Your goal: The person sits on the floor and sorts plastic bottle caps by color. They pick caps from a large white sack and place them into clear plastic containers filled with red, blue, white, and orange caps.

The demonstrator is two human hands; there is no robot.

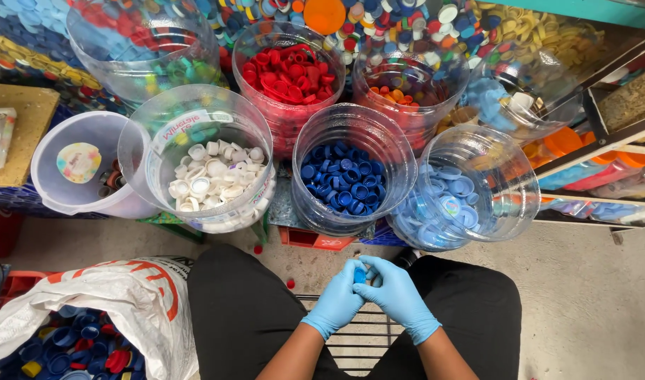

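Pinching a small blue cap [360,275] between both gloved hands, we hold it over our lap, just below the clear tub of dark blue caps [351,172]. Our left hand [336,301] and right hand [400,295] touch, fingers closed on it. A white sack of mixed caps [136,295] sits left of that tub.

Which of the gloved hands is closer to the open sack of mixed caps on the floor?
Left. The left hand is on the side of the sack; the right hand sits just beyond it, farther away.
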